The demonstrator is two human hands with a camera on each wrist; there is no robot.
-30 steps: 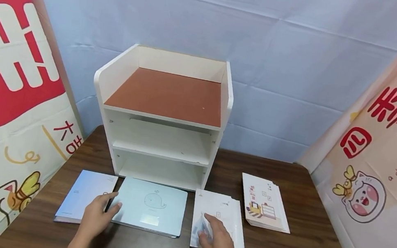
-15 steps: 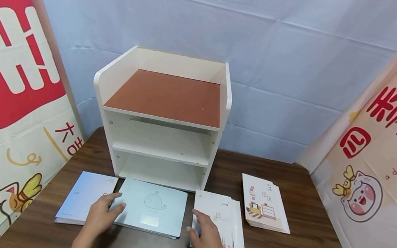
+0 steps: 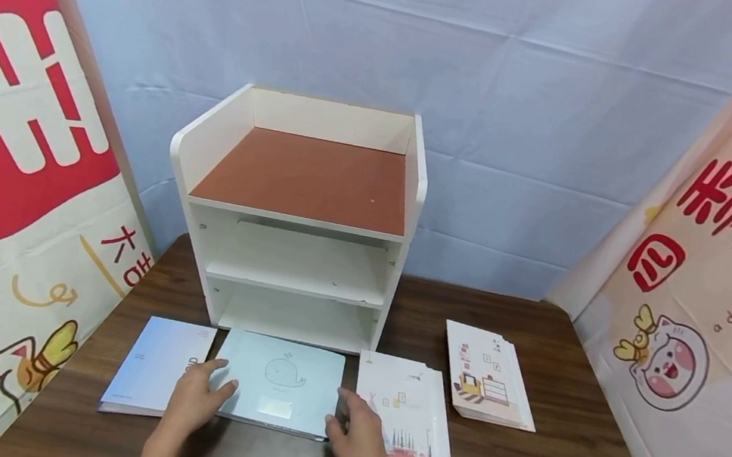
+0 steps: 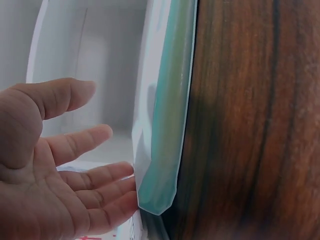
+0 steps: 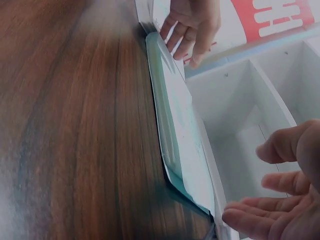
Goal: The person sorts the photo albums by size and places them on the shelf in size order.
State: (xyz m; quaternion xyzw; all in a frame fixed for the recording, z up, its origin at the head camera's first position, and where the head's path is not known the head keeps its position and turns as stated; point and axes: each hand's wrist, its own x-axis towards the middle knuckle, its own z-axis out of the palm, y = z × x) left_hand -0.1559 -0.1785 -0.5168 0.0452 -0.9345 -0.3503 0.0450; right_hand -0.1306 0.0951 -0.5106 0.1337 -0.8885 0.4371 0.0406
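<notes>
A light-blue folder (image 3: 280, 393) with a whale drawn on its cover lies flat on the table, in front of the white shelf unit. My left hand (image 3: 195, 394) is at its left edge, fingers loosely spread. At the right edge is my right hand (image 3: 360, 435), its thumb and fingers apart and slightly bent. In the left wrist view the lower fingertips meet the end of the folder, whose thick rounded side faces me. The right wrist view has the right fingertips close to the other end; contact there is hard to tell. Neither hand grips anything.
The white shelf unit (image 3: 306, 293) with a brown top board (image 3: 317, 180) stands behind. A blue gradient binder (image 3: 151, 362) lies left of the folder. Two white illustrated books, a near one (image 3: 399, 408) and a farther one (image 3: 485, 373), lie to the right on the wooden table (image 3: 558, 450).
My right hand has moved left, from over the near white book to the folder's right edge. My left hand has shifted slightly right along the folder. The folder has stayed in place.
</notes>
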